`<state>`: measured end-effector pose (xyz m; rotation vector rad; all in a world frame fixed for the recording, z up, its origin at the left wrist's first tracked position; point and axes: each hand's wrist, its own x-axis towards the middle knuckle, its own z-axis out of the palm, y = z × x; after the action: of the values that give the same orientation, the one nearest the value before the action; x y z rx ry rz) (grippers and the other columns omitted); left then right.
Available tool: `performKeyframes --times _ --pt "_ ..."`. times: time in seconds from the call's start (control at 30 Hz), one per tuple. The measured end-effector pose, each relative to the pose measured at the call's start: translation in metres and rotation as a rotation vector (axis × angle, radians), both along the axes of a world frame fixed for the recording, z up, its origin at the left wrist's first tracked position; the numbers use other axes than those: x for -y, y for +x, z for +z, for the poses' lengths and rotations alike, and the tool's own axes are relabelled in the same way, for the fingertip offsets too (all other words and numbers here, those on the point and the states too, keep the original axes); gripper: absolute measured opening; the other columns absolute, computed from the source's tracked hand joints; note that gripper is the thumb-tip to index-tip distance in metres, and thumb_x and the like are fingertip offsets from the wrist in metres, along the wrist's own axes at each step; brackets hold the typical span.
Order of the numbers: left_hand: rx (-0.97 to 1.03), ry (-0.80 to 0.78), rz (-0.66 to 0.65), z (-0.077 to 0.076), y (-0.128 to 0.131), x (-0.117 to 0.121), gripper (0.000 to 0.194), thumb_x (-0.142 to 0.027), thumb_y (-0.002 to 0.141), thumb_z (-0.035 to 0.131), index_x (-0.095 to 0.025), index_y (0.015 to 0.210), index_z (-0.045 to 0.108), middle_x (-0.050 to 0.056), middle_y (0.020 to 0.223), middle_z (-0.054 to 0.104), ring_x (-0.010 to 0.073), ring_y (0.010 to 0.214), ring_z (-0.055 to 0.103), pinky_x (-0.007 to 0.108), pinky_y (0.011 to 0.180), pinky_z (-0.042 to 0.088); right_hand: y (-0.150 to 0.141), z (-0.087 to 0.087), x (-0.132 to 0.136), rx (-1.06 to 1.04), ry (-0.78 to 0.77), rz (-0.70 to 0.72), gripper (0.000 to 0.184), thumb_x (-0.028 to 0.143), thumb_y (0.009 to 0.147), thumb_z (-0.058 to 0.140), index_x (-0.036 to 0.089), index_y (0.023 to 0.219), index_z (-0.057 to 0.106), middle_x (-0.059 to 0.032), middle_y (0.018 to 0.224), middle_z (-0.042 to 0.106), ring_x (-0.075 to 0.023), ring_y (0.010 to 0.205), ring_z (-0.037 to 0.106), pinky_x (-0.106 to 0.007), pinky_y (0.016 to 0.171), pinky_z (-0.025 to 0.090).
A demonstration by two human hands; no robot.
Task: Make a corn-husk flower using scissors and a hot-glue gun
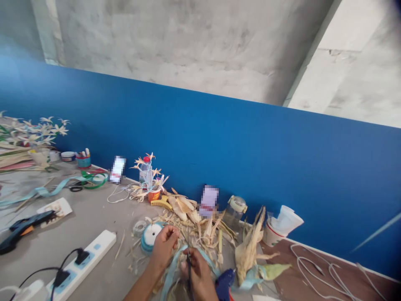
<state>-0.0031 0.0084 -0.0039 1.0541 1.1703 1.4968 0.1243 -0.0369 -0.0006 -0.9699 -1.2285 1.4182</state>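
My left hand [165,246] is closed in a pinch above the husk scraps; whatever its fingertips hold is too small to make out. Beside it on the right, my right hand [200,274] grips dark scissors [189,263], blades pointing up and away from me. A light blue ribbon [171,274] runs beneath both hands. Just left of my left hand lies a ribbon spool [147,244] with a white face, and a roll of clear tape [139,228] is next to it. Dry corn husks [209,232] are strewn beyond my hands. A blue glue gun [224,284] lies to their right.
A white power strip [90,259] with plugs lies at left, near a black glue gun [25,228]. Along the blue partition [219,138] stand two phones, a bottle with husk flowers [145,171], a lidded jar [234,209] and a paper cup [272,234]. White cables [326,267] lie right.
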Motion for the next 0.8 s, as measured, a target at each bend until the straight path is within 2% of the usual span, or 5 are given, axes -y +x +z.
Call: performKeyframes --times 0.23,0.8 --pt "-0.077 0.017 0.015 0.006 0.002 0.004 0.025 -0.041 0.069 0.058 -0.017 0.065 0.053 -0.007 0.049 0.043 0.0095 0.044 0.039 0.021 0.045 0.031 0.001 -0.015 -0.002 0.052 0.012 0.042 0.024 0.032 0.067 0.064 0.018 0.086 0.057 0.0038 0.063 0.051 -0.0109 0.057 0.046 -0.02 0.053 0.035" --pt "-0.078 -0.008 0.002 0.008 0.005 0.007 0.028 -0.045 0.067 0.058 -0.017 0.066 0.053 -0.006 0.052 0.043 0.0094 0.045 0.037 0.021 0.044 0.03 0.0 -0.011 -0.001 0.039 0.002 0.066 0.022 0.034 0.07 0.062 0.019 0.084 0.056 0.0057 0.058 0.047 -0.0094 0.051 0.041 -0.02 0.049 0.031"
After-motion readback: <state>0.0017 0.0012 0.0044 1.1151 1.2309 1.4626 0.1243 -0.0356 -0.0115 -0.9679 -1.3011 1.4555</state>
